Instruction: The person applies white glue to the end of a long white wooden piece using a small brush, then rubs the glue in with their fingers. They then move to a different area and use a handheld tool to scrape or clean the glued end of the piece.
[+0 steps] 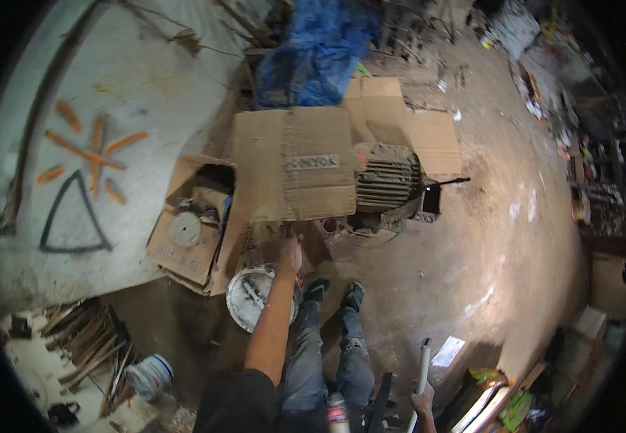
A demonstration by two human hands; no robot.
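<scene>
My left arm stretches forward, and my left hand (293,251) is at the lower edge of a brown cardboard sheet (262,166), its fingers closed on that edge and partly blurred. The sheet overlaps the left end of a dusty, finned electric motor (389,177). Low on the right, my right hand (423,401) is wrapped round a long white tube (425,361), which stands nearly upright. Under my left forearm sits a round bucket (246,297) with a whitish, stained top.
An open cardboard box (183,249) with parts inside stands left of the sheet. Behind lies a blue plastic sheet (309,50). A white bucket (150,377) lies beside wood scraps (89,353) at lower left. White paper (448,351) is on the floor; clutter lines the right side.
</scene>
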